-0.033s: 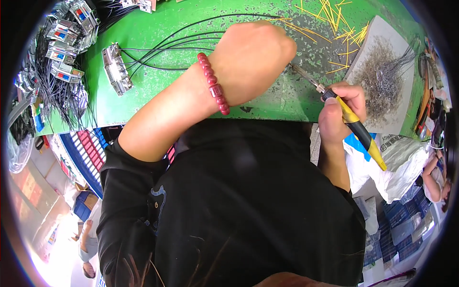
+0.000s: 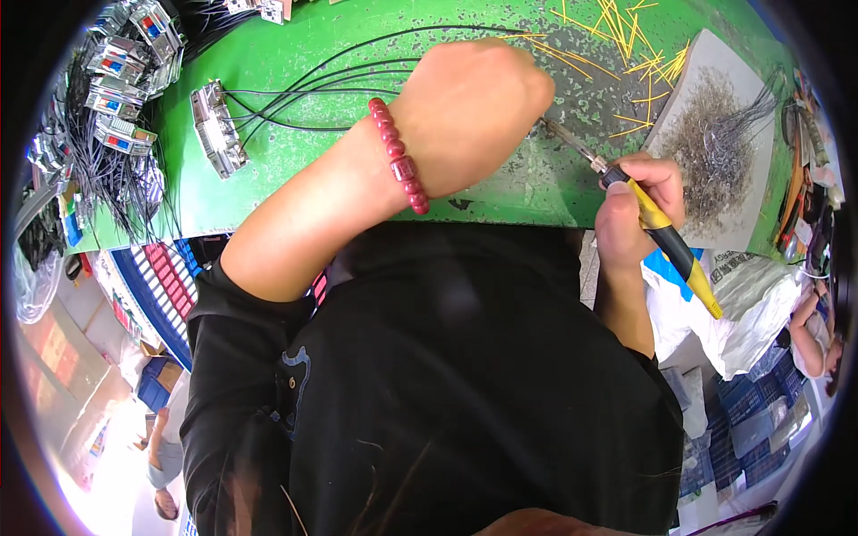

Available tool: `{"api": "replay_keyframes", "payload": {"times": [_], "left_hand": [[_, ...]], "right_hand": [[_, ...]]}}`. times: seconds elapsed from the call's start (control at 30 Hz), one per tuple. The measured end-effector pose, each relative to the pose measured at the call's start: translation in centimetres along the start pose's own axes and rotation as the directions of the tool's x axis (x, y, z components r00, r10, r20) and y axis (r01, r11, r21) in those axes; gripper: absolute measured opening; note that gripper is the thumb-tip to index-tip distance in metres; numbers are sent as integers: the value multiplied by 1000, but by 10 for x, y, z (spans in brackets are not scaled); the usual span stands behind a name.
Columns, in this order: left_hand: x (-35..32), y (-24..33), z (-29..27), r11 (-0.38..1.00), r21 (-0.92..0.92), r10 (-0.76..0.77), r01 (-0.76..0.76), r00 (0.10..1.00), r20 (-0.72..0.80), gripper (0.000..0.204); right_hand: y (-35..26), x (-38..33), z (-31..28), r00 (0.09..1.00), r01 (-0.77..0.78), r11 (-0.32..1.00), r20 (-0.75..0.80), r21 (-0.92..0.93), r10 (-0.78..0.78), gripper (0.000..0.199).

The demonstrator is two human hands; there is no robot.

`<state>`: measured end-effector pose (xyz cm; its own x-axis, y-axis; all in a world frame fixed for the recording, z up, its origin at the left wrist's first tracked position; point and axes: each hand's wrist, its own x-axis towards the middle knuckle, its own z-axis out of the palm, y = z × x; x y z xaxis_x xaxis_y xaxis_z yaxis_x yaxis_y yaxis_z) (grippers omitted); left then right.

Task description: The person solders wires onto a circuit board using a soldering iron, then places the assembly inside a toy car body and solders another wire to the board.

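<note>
My left hand (image 2: 474, 112), a red bead bracelet (image 2: 393, 147) on its wrist, is bent over the green worktop (image 2: 500, 201) with its fingers curled underneath, out of sight. Black wires (image 2: 308, 92) run from a silver metal connector part (image 2: 217, 129) on the left and pass under this hand. What the fingers hold is hidden. In my right hand (image 2: 617, 223) is a yellow and black soldering iron (image 2: 686, 259), gripped like a pen. Its metal tip points up and left, close to the knuckle side of my left hand.
Thin yellow sticks or tubes (image 2: 630, 40) lie scattered at the far right. A pale board (image 2: 746, 116) covered in dark residue lies beside them. Many metal connectors with black wires (image 2: 121, 98) are heaped at the left. White plastic bags (image 2: 760, 299) hang below the right edge.
</note>
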<state>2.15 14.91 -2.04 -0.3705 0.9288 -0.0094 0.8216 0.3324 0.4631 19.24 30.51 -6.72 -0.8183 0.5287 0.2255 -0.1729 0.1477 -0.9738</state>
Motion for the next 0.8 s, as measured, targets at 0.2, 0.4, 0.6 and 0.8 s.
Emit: {"api": "replay_keyframes", "payload": {"times": [0.2, 0.4, 0.6, 0.8], "left_hand": [[0, 0, 0, 1000, 0, -9, 9, 1000, 6, 11], [0, 0, 1, 1000, -4, -19, 19, 1000, 8, 11], [-2, 0, 2, 1000, -4, -5, 5, 1000, -22, 12], [-2, -1, 3, 1000, -1, 8, -8, 999, -44, 11]], "right_hand": [[-4, 1, 1, 999, -38, 999, 22, -31, 39, 23], [-2, 1, 1, 1000, -8, 1000, 25, 20, 7, 24], [1, 1, 0, 999, 53, 996, -13, 66, -53, 29], [-3, 1, 1, 1000, -17, 1000, 20, 9, 17, 22]]}}
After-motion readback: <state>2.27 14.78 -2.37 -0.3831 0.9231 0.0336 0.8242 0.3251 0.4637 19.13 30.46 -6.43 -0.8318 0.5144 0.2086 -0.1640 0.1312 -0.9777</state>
